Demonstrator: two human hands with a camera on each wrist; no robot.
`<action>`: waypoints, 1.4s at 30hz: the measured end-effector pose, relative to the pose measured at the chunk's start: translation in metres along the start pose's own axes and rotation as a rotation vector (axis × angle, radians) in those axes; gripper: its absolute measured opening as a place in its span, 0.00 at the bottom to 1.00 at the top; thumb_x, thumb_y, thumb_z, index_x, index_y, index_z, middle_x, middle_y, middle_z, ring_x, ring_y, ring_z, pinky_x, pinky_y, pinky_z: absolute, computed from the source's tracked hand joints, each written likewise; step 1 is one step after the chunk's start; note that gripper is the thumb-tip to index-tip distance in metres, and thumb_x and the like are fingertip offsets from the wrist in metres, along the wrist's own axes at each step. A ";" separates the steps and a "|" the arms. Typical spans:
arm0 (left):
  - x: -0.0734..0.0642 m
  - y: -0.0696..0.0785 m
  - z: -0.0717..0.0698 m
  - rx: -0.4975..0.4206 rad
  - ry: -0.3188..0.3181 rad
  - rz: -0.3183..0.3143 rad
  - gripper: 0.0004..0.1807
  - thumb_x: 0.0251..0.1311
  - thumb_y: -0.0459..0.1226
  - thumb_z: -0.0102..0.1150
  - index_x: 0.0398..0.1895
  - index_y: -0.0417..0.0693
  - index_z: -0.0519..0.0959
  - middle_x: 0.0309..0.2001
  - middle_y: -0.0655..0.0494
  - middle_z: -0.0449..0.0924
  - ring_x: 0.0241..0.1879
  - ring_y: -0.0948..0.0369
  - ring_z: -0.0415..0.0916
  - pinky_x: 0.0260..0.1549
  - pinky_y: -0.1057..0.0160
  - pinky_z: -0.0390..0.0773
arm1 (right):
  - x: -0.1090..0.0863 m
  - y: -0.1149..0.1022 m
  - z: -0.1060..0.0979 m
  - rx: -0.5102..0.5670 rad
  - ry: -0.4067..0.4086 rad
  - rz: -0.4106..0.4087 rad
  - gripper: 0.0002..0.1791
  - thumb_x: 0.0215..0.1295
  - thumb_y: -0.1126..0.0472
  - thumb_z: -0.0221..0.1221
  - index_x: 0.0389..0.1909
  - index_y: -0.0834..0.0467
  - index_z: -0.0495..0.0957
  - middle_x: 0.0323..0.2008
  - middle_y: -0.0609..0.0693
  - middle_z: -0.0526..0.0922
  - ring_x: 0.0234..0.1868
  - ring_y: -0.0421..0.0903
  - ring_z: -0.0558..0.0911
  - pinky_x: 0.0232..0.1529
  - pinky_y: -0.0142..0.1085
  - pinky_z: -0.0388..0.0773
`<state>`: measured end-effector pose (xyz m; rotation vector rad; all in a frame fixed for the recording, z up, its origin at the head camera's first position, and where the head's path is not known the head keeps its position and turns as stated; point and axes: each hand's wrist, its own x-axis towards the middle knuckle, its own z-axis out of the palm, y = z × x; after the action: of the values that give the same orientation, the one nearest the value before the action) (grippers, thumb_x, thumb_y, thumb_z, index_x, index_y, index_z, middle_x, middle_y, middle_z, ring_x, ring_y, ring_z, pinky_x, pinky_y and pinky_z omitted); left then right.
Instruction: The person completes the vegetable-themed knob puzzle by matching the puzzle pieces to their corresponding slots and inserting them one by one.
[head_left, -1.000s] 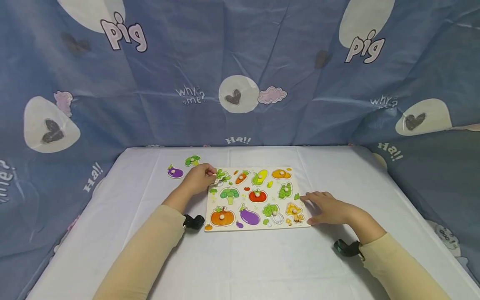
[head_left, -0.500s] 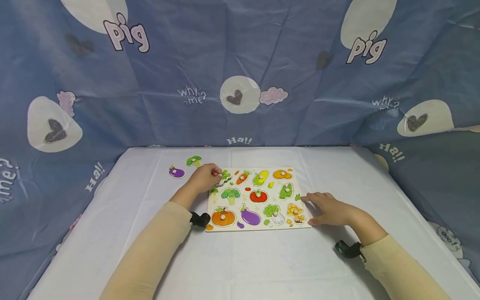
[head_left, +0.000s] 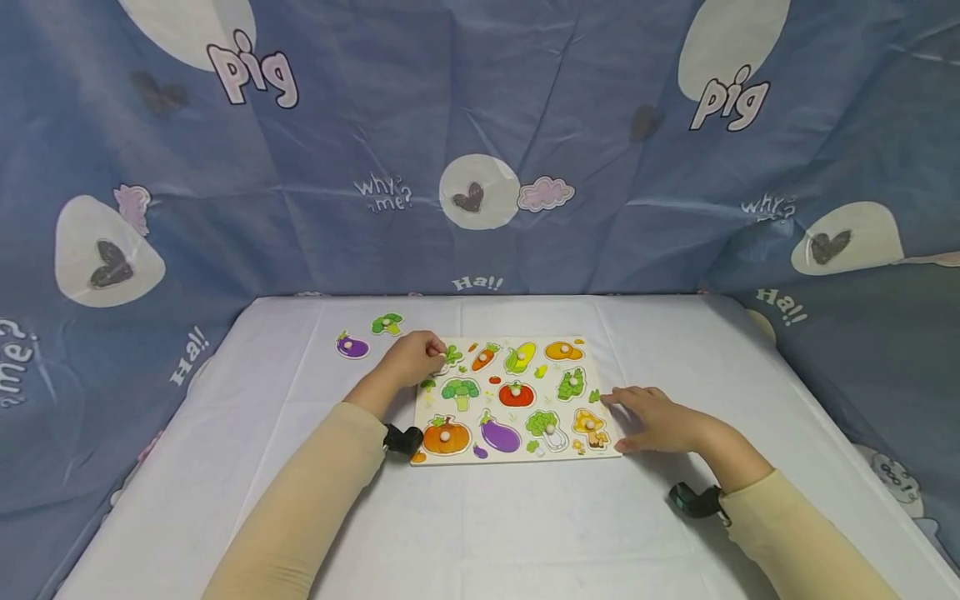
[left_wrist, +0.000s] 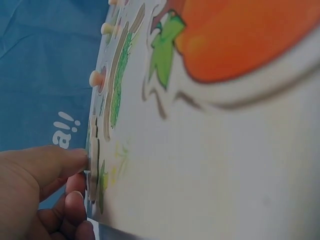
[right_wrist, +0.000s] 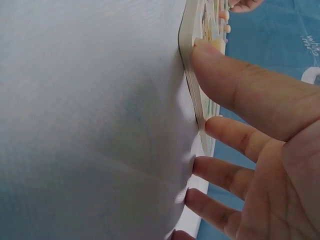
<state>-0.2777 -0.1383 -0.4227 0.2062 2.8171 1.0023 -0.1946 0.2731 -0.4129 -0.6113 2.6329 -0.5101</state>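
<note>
In the head view, a pale wooden peg puzzle board [head_left: 542, 387] with vegetable pictures lies on the table. My left hand [head_left: 408, 358] is at its far left corner, pinching a leafy green-and-white vegetable puzzle piece [head_left: 453, 356] between thumb and fingers. Edge-on in the left wrist view, that puzzle piece [left_wrist: 94, 167] sits close against the board's face; its knob is hidden by the fingers. My right hand [head_left: 660, 419] rests at the board's right edge, fingers spread and thumb [right_wrist: 215, 65] touching the rim near the mushroom piece [head_left: 590, 427].
Left of the board lie a loose eggplant piece [head_left: 352, 346] and a loose broccoli piece [head_left: 387, 324]. Knobbed pieces such as the tomato [head_left: 516, 394] and pumpkin [head_left: 446, 436] sit in their recesses. The broccoli recess [head_left: 460, 392] and eggplant recess [head_left: 499, 433] show no knobs.
My left hand has shifted slightly right over the board's far left corner, with the leafy piece still in its fingers. The right hand stays at the right edge.
</note>
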 end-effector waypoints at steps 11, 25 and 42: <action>0.000 0.000 0.000 0.006 -0.008 -0.010 0.05 0.66 0.36 0.59 0.40 0.43 0.79 0.35 0.52 0.76 0.37 0.58 0.72 0.41 0.59 0.73 | -0.001 -0.002 -0.001 0.008 0.000 -0.001 0.44 0.57 0.46 0.71 0.71 0.59 0.66 0.71 0.66 0.62 0.70 0.71 0.58 0.64 0.67 0.57; 0.001 -0.002 0.000 0.021 -0.015 -0.022 0.05 0.64 0.36 0.60 0.39 0.43 0.80 0.34 0.53 0.75 0.35 0.58 0.72 0.38 0.60 0.73 | 0.000 0.000 0.000 0.018 -0.003 -0.008 0.45 0.56 0.45 0.71 0.71 0.58 0.66 0.71 0.66 0.62 0.70 0.71 0.58 0.65 0.67 0.57; 0.002 -0.007 0.003 -0.023 -0.008 -0.024 0.05 0.65 0.37 0.60 0.40 0.44 0.80 0.35 0.53 0.75 0.37 0.57 0.72 0.42 0.59 0.73 | -0.001 0.001 0.001 0.020 -0.001 -0.012 0.45 0.57 0.45 0.70 0.71 0.57 0.65 0.71 0.65 0.62 0.70 0.69 0.57 0.65 0.66 0.57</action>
<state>-0.2793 -0.1415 -0.4299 0.1732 2.7925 1.0256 -0.1937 0.2747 -0.4136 -0.6212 2.6218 -0.5390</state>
